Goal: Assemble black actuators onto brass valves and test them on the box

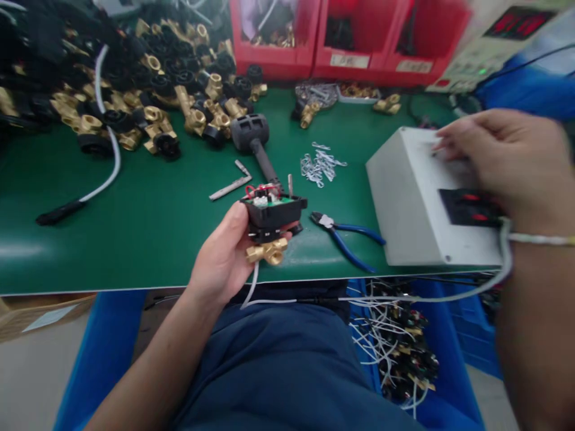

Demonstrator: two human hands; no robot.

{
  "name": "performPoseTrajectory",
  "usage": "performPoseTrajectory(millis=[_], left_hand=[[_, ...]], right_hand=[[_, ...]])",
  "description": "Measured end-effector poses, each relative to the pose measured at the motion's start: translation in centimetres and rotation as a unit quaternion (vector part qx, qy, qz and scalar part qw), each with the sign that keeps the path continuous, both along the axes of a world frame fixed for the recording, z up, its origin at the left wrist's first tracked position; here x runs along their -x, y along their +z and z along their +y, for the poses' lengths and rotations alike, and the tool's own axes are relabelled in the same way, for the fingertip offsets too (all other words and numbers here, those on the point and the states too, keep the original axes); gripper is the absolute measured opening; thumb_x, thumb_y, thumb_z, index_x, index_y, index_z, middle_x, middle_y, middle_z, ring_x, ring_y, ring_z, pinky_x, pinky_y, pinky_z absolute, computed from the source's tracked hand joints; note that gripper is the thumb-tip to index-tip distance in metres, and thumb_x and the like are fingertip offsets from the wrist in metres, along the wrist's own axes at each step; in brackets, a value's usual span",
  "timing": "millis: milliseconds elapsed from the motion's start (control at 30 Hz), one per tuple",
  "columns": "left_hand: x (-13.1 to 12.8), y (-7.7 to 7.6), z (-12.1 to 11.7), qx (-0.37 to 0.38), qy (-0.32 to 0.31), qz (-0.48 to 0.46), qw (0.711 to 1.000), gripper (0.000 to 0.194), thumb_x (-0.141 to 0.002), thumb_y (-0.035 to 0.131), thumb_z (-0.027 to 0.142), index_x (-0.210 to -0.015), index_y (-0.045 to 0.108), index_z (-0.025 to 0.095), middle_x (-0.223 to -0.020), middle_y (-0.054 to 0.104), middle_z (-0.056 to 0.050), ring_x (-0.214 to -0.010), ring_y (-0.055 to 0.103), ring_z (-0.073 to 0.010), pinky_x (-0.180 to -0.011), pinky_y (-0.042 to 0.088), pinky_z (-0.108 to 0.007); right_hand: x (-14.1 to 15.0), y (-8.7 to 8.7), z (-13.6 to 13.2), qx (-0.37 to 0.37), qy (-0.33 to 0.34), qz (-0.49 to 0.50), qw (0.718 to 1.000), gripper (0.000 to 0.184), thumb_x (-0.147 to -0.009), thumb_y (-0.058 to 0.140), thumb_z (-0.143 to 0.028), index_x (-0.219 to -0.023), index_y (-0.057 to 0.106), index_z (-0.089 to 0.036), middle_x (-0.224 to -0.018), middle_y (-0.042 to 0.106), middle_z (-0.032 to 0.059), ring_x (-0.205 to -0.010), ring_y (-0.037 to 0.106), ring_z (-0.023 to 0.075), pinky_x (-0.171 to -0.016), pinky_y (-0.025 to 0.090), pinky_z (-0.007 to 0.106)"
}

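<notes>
My left hand (227, 257) is closed around a motorized valve (275, 218), held upright above the bench's front edge. Its black housing has no lid, so a green circuit board and red wires show, and a brass valve body sticks out below. A white cable (269, 301) runs from it across my lap to a grey box (413, 197) on the right. Over the top of that box is my right hand (507, 155), fingers pinched together at its surface; what they grip is hidden and blurred. Blue-handled cutting pliers (348, 236) lie between the valve and the box.
Brass valves with black parts (179, 90) are heaped at back left. Red bins (278, 57) line the rear. A dark mallet-shaped tool (258, 143), white clips (321, 163) and a loose white cable (114, 143) lie on the green bench (148, 239). Wired valves fill a blue crate (449, 347) below.
</notes>
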State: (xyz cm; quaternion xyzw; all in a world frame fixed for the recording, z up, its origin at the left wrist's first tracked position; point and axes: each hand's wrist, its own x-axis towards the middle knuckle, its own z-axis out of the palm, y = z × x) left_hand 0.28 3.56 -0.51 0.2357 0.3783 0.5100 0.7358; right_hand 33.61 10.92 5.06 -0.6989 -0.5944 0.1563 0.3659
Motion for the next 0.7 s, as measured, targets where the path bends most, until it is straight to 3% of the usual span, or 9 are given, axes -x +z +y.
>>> performPoseTrajectory(millis=[100, 200, 267, 400, 533, 700], left_hand=[[0.1, -0.2, -0.4, -0.030, 0.013, 0.007, 0.999, 0.044, -0.081, 0.082, 0.040, -0.118, 0.068, 0.022, -0.110, 0.078, -0.004, -0.089, 0.078, -0.0211, -0.075, 0.066, -0.028], [0.2, -0.6, -0.7, -0.040, 0.008, 0.029, 0.999, 0.053, -0.072, 0.089, 0.037, -0.119, 0.069, 0.023, -0.109, 0.078, -0.005, -0.092, 0.077, -0.0243, -0.071, 0.066, -0.028], [0.2, -0.6, -0.7, -0.043, -0.011, 0.041, 0.998, 0.050, -0.071, 0.089, 0.037, -0.115, 0.071, 0.020, -0.109, 0.078, -0.007, -0.094, 0.077, -0.0267, -0.069, 0.066, -0.027], [0.0, -0.3, -0.4, -0.037, -0.054, 0.044, 0.997, 0.040, -0.075, 0.084, 0.039, -0.105, 0.070, 0.016, -0.109, 0.077, -0.012, -0.101, 0.075, -0.0321, -0.075, 0.067, -0.035], [-0.1, -0.4, 0.0, -0.032, -0.056, 0.045, 0.997, 0.040, -0.079, 0.077, 0.032, -0.112, 0.063, 0.013, -0.110, 0.076, -0.014, -0.105, 0.075, -0.0336, -0.083, 0.066, -0.043], [-0.1, -0.9, 0.1, -0.052, -0.061, 0.038, 0.996, 0.038, -0.082, 0.076, 0.034, -0.113, 0.063, 0.016, -0.106, 0.078, -0.012, -0.105, 0.075, -0.0316, -0.084, 0.065, -0.039]], right_hand=[[1.2, 0.5, 0.0, 0.004, -0.018, 0.036, 0.999, 0.017, -0.099, 0.054, -0.014, -0.087, 0.067, -0.014, -0.075, 0.064, 0.0025, -0.061, 0.050, 0.0051, -0.065, 0.041, 0.023], [0.8, 0.5, 0.2, 0.016, -0.005, 0.031, 0.999, 0.009, -0.096, 0.059, -0.018, -0.090, 0.066, -0.017, -0.077, 0.066, 0.0007, -0.063, 0.055, 0.0067, -0.068, 0.046, 0.022], [0.4, 0.5, 0.2, 0.032, 0.003, 0.039, 0.999, 0.002, -0.090, 0.066, -0.018, -0.092, 0.066, -0.019, -0.082, 0.068, 0.0004, -0.067, 0.058, 0.0081, -0.070, 0.049, 0.023], [0.7, 0.7, 0.0, 0.042, -0.005, 0.066, 0.997, 0.011, -0.080, 0.074, -0.016, -0.089, 0.068, -0.019, -0.086, 0.069, 0.0019, -0.071, 0.060, 0.0093, -0.071, 0.049, 0.024], [1.5, 0.9, -0.2, 0.034, -0.025, 0.069, 0.997, 0.010, -0.080, 0.073, -0.010, -0.088, 0.069, -0.015, -0.086, 0.070, 0.0037, -0.065, 0.055, 0.0070, -0.070, 0.047, 0.025], [2.0, 1.1, -0.2, 0.045, -0.087, 0.022, 0.995, 0.013, -0.082, 0.075, -0.006, -0.093, 0.075, -0.014, -0.087, 0.072, 0.0054, -0.059, 0.051, 0.0024, -0.063, 0.043, 0.023]])
